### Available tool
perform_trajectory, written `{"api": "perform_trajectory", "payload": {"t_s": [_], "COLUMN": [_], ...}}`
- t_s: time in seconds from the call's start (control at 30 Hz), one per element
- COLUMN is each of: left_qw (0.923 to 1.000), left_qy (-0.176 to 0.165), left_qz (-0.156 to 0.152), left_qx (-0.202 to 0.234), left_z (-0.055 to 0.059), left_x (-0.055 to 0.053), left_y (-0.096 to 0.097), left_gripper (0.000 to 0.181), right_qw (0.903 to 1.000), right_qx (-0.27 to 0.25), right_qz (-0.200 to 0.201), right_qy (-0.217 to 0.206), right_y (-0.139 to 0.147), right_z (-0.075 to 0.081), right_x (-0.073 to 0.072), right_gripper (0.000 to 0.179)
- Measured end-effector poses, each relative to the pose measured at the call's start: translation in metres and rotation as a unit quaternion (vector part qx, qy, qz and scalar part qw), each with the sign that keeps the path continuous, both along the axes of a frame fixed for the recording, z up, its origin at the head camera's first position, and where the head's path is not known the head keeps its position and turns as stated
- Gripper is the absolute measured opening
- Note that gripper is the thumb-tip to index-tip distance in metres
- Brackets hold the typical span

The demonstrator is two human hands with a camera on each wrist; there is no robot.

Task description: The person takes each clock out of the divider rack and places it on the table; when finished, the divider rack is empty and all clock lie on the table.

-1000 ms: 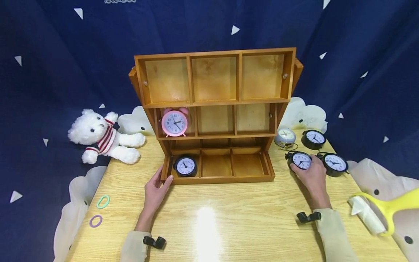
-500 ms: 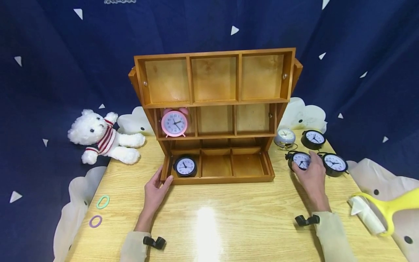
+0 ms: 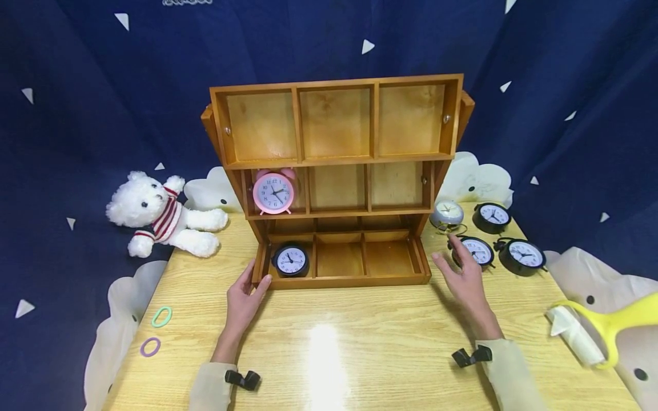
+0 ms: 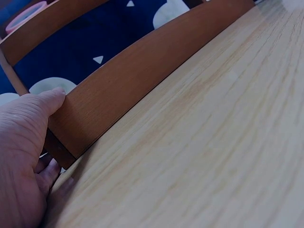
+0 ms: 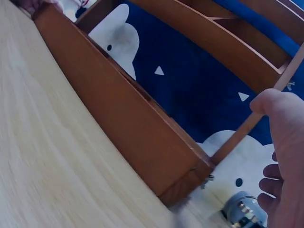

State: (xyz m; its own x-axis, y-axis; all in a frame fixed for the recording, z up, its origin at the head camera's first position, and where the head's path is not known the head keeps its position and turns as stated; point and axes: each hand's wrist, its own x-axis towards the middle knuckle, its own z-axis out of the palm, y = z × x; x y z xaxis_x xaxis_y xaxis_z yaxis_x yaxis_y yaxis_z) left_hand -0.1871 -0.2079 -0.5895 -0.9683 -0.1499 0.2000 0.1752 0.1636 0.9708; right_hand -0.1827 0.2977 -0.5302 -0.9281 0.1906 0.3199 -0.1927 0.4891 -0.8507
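Observation:
My left hand [image 3: 244,299] holds the front left corner of the three-tier wooden shelf [image 3: 344,282]. In the left wrist view, its thumb [image 4: 51,99] lies against the front board while its fingers go round the side. A black alarm clock [image 3: 291,261] sits in the bottom left compartment, and a pink twin-bell alarm clock [image 3: 274,193] stands in the middle tier's left one. My right hand [image 3: 466,285] is between the shelf and another black alarm clock [image 3: 482,252], thumb and fingers apart, holding nothing. Its fingertips overlap that clock's left edge in the head view.
Two more black alarm clocks, one behind [image 3: 492,217] and one at right [image 3: 522,257], lie near a grey-blue clock [image 3: 446,213]. A white teddy bear [image 3: 164,214] leans at left. Green [image 3: 161,317] and purple rings [image 3: 151,346] and a yellow-handled roller [image 3: 581,337] lie on the table.
My right hand has let go of the black alarm clock and moved left toward the shelf, its fingers spreading. The clock stays on the table. My left hand has not moved.

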Motion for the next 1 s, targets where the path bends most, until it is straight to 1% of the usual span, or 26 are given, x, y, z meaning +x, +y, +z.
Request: {"api": "perform_trajectory", "payload": {"t_s": [0.07,0.13,0.17,0.2,0.37,0.5,0.57,0.63,0.83,1.0], "left_qw": [1.0,1.0,1.0,1.0,1.0,1.0,1.0,1.0,1.0,1.0], "left_qy": [0.001,0.002,0.001,0.001,-0.001,-0.001,-0.003,-0.005,-0.008,-0.005], "left_qz": [-0.003,-0.004,-0.004,-0.003,0.0,0.0,0.001,0.002,0.004,0.004], "left_qx": [0.005,0.006,0.005,0.005,0.003,0.006,0.006,0.006,0.002,0.001], "left_z": [0.0,0.0,0.001,0.0,0.0,0.001,0.001,0.001,0.003,0.001], "left_x": [0.0,0.0,0.001,0.001,0.001,0.001,0.002,0.002,0.002,0.001], "left_y": [0.0,0.0,0.0,0.0,0.0,0.001,0.001,0.0,-0.001,0.0], "left_gripper": [0.065,0.065,0.064,0.064,0.064,0.064,0.064,0.064,0.065,0.065], "right_qw": [0.9994,0.9984,0.9975,0.9965,0.988,0.9869,0.9871,0.9864,0.9821,0.9776], "right_qx": [-0.019,-0.027,-0.034,-0.04,-0.084,-0.069,-0.061,-0.065,-0.103,-0.139], "right_qz": [0.025,0.041,0.049,0.058,0.101,0.112,0.113,0.119,0.135,0.14], "right_qy": [-0.013,-0.029,-0.036,-0.044,-0.08,-0.094,-0.095,-0.093,-0.082,-0.073], "right_y": [-0.004,-0.006,-0.008,-0.007,-0.014,-0.018,-0.02,-0.02,-0.018,-0.013], "right_z": [-0.004,-0.009,-0.013,-0.02,-0.034,-0.043,-0.047,-0.049,-0.052,-0.055], "right_x": [-0.002,-0.004,-0.005,-0.008,-0.013,-0.015,-0.015,-0.016,-0.017,-0.016], "right_gripper": [0.071,0.072,0.073,0.074,0.077,0.082,0.086,0.089,0.09,0.088]}}
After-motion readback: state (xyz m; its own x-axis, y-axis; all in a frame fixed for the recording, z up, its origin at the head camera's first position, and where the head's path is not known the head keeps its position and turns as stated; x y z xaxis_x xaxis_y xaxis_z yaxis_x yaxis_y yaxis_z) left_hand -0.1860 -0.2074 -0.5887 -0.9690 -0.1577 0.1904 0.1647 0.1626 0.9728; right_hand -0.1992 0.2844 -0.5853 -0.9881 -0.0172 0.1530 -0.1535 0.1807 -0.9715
